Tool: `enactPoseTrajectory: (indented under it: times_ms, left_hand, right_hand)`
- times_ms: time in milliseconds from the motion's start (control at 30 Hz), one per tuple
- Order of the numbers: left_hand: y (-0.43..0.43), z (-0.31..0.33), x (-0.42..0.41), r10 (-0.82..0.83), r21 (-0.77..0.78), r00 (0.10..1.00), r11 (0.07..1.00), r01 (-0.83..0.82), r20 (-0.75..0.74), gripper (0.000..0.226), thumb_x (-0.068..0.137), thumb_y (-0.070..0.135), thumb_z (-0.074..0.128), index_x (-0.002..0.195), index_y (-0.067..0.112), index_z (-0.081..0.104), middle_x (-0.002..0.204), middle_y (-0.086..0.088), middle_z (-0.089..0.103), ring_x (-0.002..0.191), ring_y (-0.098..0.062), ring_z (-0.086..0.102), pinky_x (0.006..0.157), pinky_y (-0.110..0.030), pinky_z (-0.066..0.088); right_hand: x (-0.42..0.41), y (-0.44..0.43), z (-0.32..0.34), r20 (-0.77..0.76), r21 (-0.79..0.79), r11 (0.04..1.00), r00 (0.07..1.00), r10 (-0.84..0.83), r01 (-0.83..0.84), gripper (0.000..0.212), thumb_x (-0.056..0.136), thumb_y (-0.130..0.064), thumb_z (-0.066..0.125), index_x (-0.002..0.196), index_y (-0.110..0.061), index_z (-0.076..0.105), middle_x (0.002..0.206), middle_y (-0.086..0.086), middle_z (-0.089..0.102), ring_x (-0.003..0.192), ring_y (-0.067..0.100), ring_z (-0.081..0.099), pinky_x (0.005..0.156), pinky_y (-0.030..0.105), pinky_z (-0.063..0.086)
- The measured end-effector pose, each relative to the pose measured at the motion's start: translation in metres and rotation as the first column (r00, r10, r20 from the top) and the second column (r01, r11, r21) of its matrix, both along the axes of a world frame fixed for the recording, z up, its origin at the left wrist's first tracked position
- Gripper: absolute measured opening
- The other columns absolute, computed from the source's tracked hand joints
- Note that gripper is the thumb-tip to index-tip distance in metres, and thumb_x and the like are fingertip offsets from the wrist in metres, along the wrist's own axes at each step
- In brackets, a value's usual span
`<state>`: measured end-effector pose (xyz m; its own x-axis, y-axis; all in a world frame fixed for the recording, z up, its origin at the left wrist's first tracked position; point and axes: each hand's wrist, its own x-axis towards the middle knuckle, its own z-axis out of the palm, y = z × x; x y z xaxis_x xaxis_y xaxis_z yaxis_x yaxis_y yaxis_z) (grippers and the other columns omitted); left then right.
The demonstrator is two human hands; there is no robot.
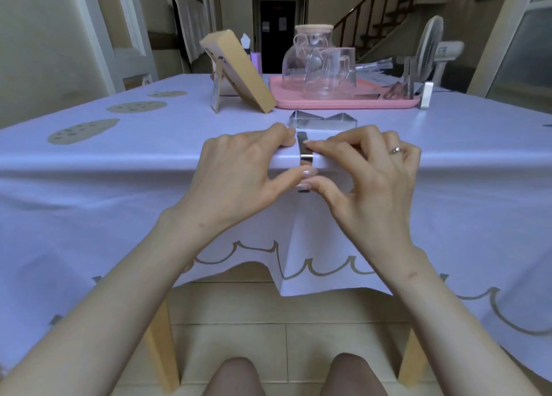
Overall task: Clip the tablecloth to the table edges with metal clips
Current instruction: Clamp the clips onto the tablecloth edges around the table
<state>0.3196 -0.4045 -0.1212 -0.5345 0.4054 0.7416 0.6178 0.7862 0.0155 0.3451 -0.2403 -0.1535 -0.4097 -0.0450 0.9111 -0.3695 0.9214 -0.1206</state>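
Observation:
A shiny metal clip [305, 156] sits over the near table edge, on top of the pale lilac tablecloth [125, 156]. My left hand [248, 168] grips the table edge just left of the clip, fingers on top and thumb underneath touching the clip's lower end. My right hand [370, 171] pinches the clip from the right, fingers on its top strip and thumb below. Two more metal clips [322, 120] lie on the cloth just behind.
A pink tray [343, 103] with a glass jug [310, 55] and glass cups stands at the back. Left of it leans a tan box [239, 73] on a stand. A white fan [427, 49] is at the back right. My knees are below the table.

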Motion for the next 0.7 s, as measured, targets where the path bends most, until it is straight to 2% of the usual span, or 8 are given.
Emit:
enactPoseTrajectory:
  times_ms: [167, 400, 500, 567, 600, 700]
  left_hand:
    - [0.001, -0.001, -0.002, 0.027, 0.005, 1.000, 1.000, -0.027, 0.016, 0.064, 0.075, 0.069, 0.032, 0.106, 0.021, 0.061, 0.106, 0.006, 0.071, 0.092, -0.028, 0.066, 0.064, -0.041, 0.048]
    - [-0.001, -0.002, -0.005, 0.037, -0.019, 0.999, 0.999, -0.037, -0.020, 0.061, 0.077, 0.067, 0.031, 0.105, 0.022, 0.059, 0.102, 0.004, 0.072, 0.087, -0.030, 0.066, 0.061, -0.035, 0.044]
    - [-0.002, -0.002, -0.005, 0.018, -0.009, 1.000, 1.000, -0.018, -0.012, 0.057, 0.083, 0.063, 0.023, 0.104, 0.023, 0.057, 0.102, 0.003, 0.072, 0.088, -0.030, 0.065, 0.063, -0.039, 0.045]
    - [-0.002, -0.003, -0.006, 0.008, 0.005, 1.000, 1.000, -0.008, -0.010, 0.055, 0.085, 0.060, 0.019, 0.104, 0.024, 0.056, 0.103, 0.002, 0.072, 0.089, -0.030, 0.065, 0.064, -0.040, 0.045]
    - [-0.002, -0.003, -0.006, 0.006, 0.011, 1.000, 1.000, -0.006, -0.010, 0.054, 0.086, 0.059, 0.019, 0.104, 0.024, 0.056, 0.103, 0.002, 0.072, 0.089, -0.030, 0.065, 0.064, -0.041, 0.045]
    - [-0.001, -0.003, -0.005, 0.017, 0.012, 1.000, 1.000, -0.017, -0.020, 0.054, 0.086, 0.057, 0.021, 0.103, 0.023, 0.058, 0.103, 0.002, 0.072, 0.088, -0.031, 0.064, 0.063, -0.041, 0.045]
  right_hand:
    - [0.000, -0.002, 0.000, 0.004, -0.010, 1.000, 1.000, -0.002, 0.002, 0.034, 0.079, -0.052, 0.065, 0.102, -0.027, 0.071, 0.094, 0.001, 0.061, 0.084, 0.025, 0.050, 0.078, 0.030, 0.020]
    - [0.000, 0.003, 0.004, 0.033, 0.039, 0.999, 0.999, 0.007, -0.008, 0.041, 0.075, -0.058, 0.063, 0.103, -0.029, 0.070, 0.090, 0.000, 0.059, 0.083, 0.023, 0.050, 0.075, 0.027, 0.020]
    - [0.004, 0.011, 0.029, 0.197, -0.070, 0.986, 0.967, 0.163, -0.152, 0.040, 0.077, -0.061, 0.053, 0.096, -0.032, 0.072, 0.086, -0.004, 0.064, 0.082, 0.018, 0.056, 0.076, 0.034, 0.038]
    - [-0.001, 0.016, 0.054, 0.283, -0.174, 0.962, 0.925, 0.254, -0.211, 0.035, 0.082, -0.055, 0.052, 0.096, -0.030, 0.073, 0.089, -0.008, 0.068, 0.080, 0.012, 0.058, 0.076, 0.038, 0.047]
    - [-0.009, 0.018, 0.065, 0.312, -0.140, 0.973, 0.924, 0.220, -0.185, 0.031, 0.084, -0.049, 0.054, 0.100, -0.029, 0.072, 0.094, -0.008, 0.067, 0.083, 0.012, 0.056, 0.078, 0.037, 0.047]
    - [-0.036, 0.016, 0.087, 0.456, 0.124, 0.989, 0.890, 0.016, -0.082, 0.024, 0.088, -0.028, 0.061, 0.111, -0.026, 0.068, 0.111, -0.002, 0.066, 0.096, 0.019, 0.055, 0.087, 0.035, 0.046]
